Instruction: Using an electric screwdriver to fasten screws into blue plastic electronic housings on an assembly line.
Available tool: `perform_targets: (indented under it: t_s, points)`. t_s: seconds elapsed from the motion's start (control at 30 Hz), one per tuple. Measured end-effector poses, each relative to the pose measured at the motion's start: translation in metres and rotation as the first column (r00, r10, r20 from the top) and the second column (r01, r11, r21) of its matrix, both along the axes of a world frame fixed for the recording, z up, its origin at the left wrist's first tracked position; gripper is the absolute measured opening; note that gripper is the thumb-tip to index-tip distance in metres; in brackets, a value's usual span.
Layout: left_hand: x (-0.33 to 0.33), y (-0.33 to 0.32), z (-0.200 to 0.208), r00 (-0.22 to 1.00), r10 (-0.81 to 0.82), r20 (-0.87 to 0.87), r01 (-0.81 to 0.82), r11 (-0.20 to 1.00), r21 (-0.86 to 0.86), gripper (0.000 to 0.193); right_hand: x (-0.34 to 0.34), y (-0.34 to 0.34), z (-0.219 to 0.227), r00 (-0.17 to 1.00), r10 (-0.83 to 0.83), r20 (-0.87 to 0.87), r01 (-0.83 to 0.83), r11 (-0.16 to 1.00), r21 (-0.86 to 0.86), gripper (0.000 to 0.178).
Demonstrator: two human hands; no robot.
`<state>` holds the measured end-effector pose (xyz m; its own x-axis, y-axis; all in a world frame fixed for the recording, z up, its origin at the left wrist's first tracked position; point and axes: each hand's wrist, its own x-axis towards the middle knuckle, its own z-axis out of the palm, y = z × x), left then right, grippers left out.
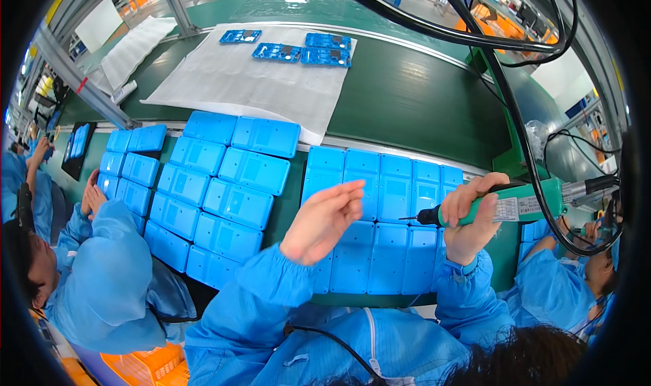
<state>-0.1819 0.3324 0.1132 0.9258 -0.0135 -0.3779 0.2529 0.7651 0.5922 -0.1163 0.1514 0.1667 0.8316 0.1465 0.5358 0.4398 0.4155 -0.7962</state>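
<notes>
My right hand (471,213) is wrapped round a green electric screwdriver (519,206). Its thin bit points left, above the blue plastic housings (395,189) laid in two rows before me. Raised over the left side of these rows is my left hand (322,223), its fingers stretched out and nothing visible in it. Part of the palm side is turned from view, so a small thing there would be hidden. The housings lie flat, edge to edge, with small holes near their corners; my hands and sleeves cover some of them.
More blue housings (237,203) lie in slanted rows to the left. Blue boards (277,52) rest on a white sheet (196,81) on the green belt (407,88). Black cables (508,94) hang at right. One co-worker (102,271) sits left, another (556,277) right.
</notes>
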Motion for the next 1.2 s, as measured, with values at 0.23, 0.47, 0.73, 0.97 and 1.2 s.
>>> perform_targets:
  t_s: [0.23, 0.47, 0.73, 0.97, 1.2]
  points:
    - [-0.034, -0.014, -0.033, 0.970, 0.125, -0.207, -0.214, 0.842, -0.496, 0.026, -0.002, 0.012, -0.002, 0.991, 0.135, -0.026, -0.134, 0.991, 0.021, 0.029]
    - [-0.034, -0.020, -0.035, 1.000, 0.009, -0.029, -0.020, 0.914, -0.406, 0.020, 0.002, 0.017, 0.008, 0.971, 0.236, -0.043, -0.233, 0.970, 0.062, 0.031]
    - [-0.022, -0.028, -0.009, 0.973, -0.075, -0.216, 0.037, 0.984, -0.175, 0.021, -0.005, 0.019, 0.027, 0.955, 0.282, -0.093, -0.257, 0.940, 0.223, 0.035]
    - [-0.034, -0.033, -0.023, 0.983, -0.126, -0.135, 0.091, 0.967, -0.238, 0.023, -0.012, 0.024, 0.027, 0.942, 0.315, -0.115, -0.283, 0.930, 0.233, 0.037]
    - [-0.035, -0.038, -0.016, 0.978, -0.134, -0.158, 0.089, 0.960, -0.267, 0.025, -0.014, 0.023, 0.018, 0.914, 0.393, -0.101, -0.362, 0.902, 0.235, 0.035]
